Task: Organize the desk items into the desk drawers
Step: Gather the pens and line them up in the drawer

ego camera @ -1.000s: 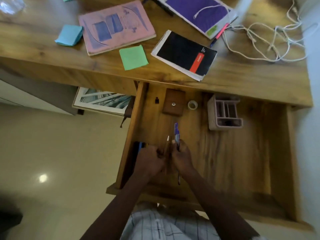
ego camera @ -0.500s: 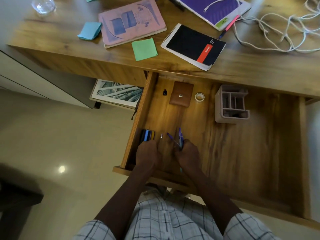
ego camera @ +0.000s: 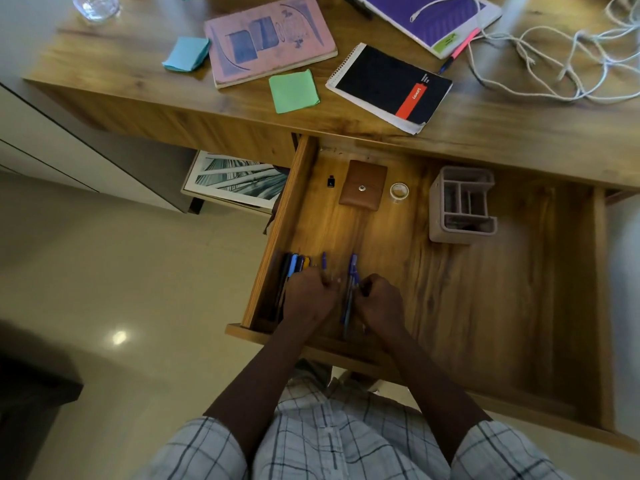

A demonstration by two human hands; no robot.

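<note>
The wooden drawer (ego camera: 519, 306) is pulled open below the desk (ego camera: 519, 133). Both my hands are low inside its front left corner. My left hand (ego camera: 311, 296) rests on a purple pen (ego camera: 324, 261) beside a row of several pens (ego camera: 294, 268) lying along the left wall. My right hand (ego camera: 379, 301) is closed on blue pens (ego camera: 350, 289) that point away from me. On the desk lie a pink book (ego camera: 270, 39), a black notepad (ego camera: 391, 84), a purple notebook (ego camera: 429, 15), green sticky notes (ego camera: 294, 91), blue sticky notes (ego camera: 187, 53) and a pink pen (ego camera: 459, 51).
At the drawer's back sit a brown pouch (ego camera: 363, 187), a tape roll (ego camera: 399, 191), a small black item (ego camera: 330, 181) and a pink organiser (ego camera: 462, 206). White cables (ego camera: 554, 64) tangle at the desk's right. A glass (ego camera: 97, 6) stands far left. A framed picture (ego camera: 239, 180) leans under the desk.
My hands have moved apart and lowered to the drawer floor. The left hand has shifted to the pen row by the left wall, where more pens now lie.
</note>
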